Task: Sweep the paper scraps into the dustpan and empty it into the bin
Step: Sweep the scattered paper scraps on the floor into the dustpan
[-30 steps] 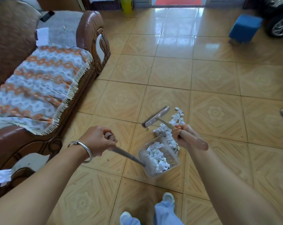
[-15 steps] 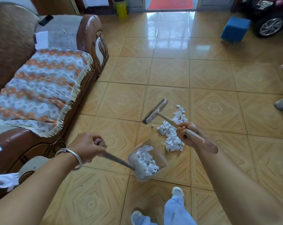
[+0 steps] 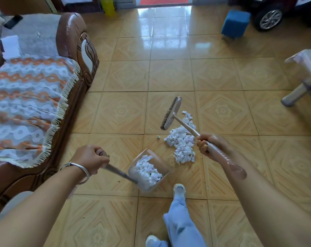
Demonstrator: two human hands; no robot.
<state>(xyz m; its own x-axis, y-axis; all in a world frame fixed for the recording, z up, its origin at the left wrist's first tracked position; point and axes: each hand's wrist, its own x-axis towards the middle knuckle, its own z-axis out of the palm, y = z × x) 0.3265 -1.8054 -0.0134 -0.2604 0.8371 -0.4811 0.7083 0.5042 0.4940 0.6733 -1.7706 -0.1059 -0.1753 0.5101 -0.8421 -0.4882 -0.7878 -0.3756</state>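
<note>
Yellow tiled floor (image 3: 169, 75) carries no readable writing. Beside the sofa (image 3: 44, 86), paper scraps (image 3: 182, 143) lie heaped just left of the right hand (image 3: 210, 146), whose fingers grasp the broom (image 3: 170, 113) handle. Left hand (image 3: 90, 159) fingers clench the dustpan (image 3: 148, 171) handle; the pan holds more scraps.

glossy tan tiled floor (image 3: 222, 72) with paper scraps (image 3: 182, 145), blue stool (image 3: 236, 23)
</note>
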